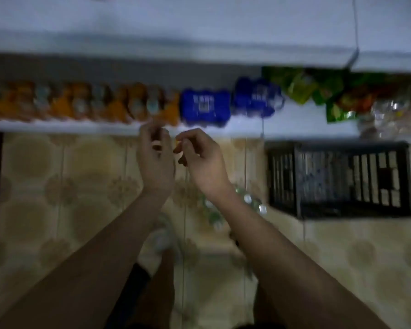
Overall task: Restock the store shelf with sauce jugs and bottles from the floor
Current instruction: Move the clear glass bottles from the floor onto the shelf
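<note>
Blurred, dim head view, looking down at a low store shelf [81, 126] running across the frame toward twelve o'clock. Along the shelf from nine o'clock to centre, a row of orange sauce jugs [69, 103]; just right of them, two blue packs [204, 106]; farther toward two o'clock, green pouches [301, 87] and clear bags [389, 115]. At centre, left hand [156, 160] and right hand [203, 160] raised close together before the shelf edge, fingers loosely curled, seemingly empty, though a small yellowish speck by the right fingertips too blurred to name. Below the wrists toward six o'clock, clear bottles [214, 210] lying on the tiled floor [57, 198]. At three o'clock, a black crate [339, 179]. Restocking judged well under way: jug row nearly full, floor bottles not yet shelved.
</note>
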`<move>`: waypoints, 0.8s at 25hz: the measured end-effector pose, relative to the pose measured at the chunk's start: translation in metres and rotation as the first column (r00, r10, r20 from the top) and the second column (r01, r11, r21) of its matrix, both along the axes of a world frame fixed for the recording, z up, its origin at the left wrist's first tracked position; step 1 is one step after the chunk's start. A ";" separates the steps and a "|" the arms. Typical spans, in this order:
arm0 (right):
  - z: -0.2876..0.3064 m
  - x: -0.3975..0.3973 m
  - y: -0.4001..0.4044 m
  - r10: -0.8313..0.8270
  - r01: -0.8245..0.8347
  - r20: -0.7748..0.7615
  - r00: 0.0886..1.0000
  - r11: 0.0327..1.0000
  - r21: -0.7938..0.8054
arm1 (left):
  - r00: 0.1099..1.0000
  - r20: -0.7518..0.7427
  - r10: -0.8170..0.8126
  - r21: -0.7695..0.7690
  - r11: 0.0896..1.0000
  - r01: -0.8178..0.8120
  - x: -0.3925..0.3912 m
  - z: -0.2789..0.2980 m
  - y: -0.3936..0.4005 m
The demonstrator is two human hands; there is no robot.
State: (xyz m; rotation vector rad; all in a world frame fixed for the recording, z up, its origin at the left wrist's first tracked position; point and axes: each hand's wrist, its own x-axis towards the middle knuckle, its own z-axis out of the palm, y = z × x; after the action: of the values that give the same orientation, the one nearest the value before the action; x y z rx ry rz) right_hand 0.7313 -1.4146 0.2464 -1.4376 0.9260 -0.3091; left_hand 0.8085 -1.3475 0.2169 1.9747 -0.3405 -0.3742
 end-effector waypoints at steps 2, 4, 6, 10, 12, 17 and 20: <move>-0.055 -0.069 0.045 -0.007 0.042 -0.219 0.976 0.987 0.155 | 0.956 -0.272 -0.111 0.174 0.971 0.163 -0.072 -0.046 0.037; -0.106 -0.139 0.085 0.043 0.084 -0.438 0.898 0.960 0.267 | 0.845 -0.506 -0.171 0.330 0.867 0.373 -0.134 -0.088 0.073; -0.144 -0.203 0.111 0.168 0.139 -0.587 0.792 0.887 0.441 | 0.674 -0.721 -0.161 0.438 0.647 0.624 -0.182 -0.114 0.105; -0.213 -0.307 0.135 0.365 0.345 -0.738 0.567 0.709 0.615 | 0.502 -0.851 -0.157 0.444 0.297 0.845 -0.256 -0.161 0.141; -0.243 -0.335 0.136 0.337 0.380 -0.811 0.478 0.754 0.537 | 0.513 -0.845 -0.154 0.456 0.294 0.840 -0.279 -0.184 0.138; -0.291 -0.339 0.106 0.263 0.307 -0.814 0.518 0.831 0.464 | 0.593 -0.745 -0.305 0.508 0.316 0.801 -0.307 -0.242 0.112; -0.317 -0.329 0.097 0.313 0.216 -0.822 0.476 0.864 0.454 | 0.584 -0.729 -0.357 0.512 0.283 0.811 -0.322 -0.262 0.115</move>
State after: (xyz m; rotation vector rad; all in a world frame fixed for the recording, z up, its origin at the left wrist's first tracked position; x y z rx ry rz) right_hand 0.4021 -1.3171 -0.0708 -1.0495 1.6522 0.8164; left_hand 0.4865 -1.2322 -0.0455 2.4475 -0.7033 -1.8568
